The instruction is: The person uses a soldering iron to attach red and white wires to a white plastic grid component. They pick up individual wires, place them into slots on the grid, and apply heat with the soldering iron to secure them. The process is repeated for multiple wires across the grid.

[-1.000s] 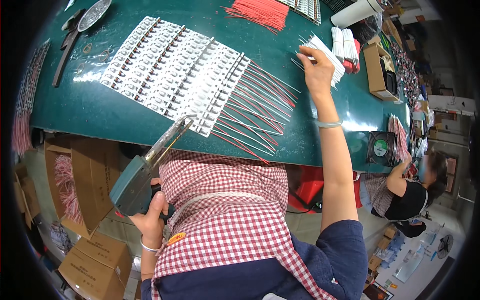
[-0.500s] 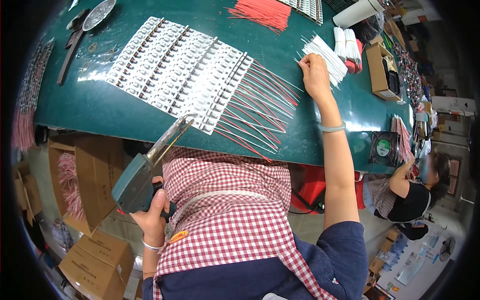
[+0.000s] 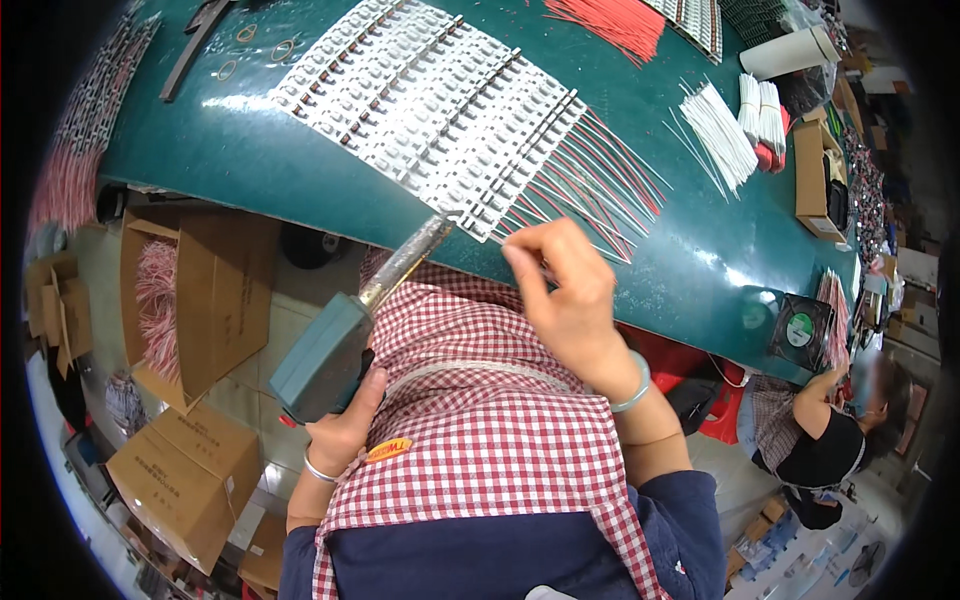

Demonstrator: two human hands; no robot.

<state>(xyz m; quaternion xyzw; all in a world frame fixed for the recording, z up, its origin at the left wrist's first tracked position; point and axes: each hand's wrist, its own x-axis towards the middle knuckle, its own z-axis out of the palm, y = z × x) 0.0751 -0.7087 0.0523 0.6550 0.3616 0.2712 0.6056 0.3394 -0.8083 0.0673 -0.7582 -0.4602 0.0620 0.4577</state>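
Off the bench's left end, cardboard boxes (image 3: 190,290) stand on the floor, one holding a bundle of pink wires (image 3: 157,305) that is partly hidden by its flap. The left hand (image 3: 345,425) is wrapped around the teal handle of a soldering tool (image 3: 345,335), held below the bench's near edge; its metal barrel slants up toward that edge, and the very tip is hard to make out against the pale parts behind it. On the green bench (image 3: 250,165), rows of white strips (image 3: 430,105) lie side by side from the far left corner toward the near edge, red wires (image 3: 590,185) fanning from their right ends. The right hand (image 3: 570,295) is at the near edge just beside those wires, fingers curled and thumb pressed to forefinger; what it pinches is too thin to tell. A bundle of white sticks (image 3: 720,130) lies toward the right end. A checked apron (image 3: 480,420) covers the lap. A small fan (image 3: 800,330) sits at the near right corner, and another person (image 3: 820,450) is partly cut off beyond it.
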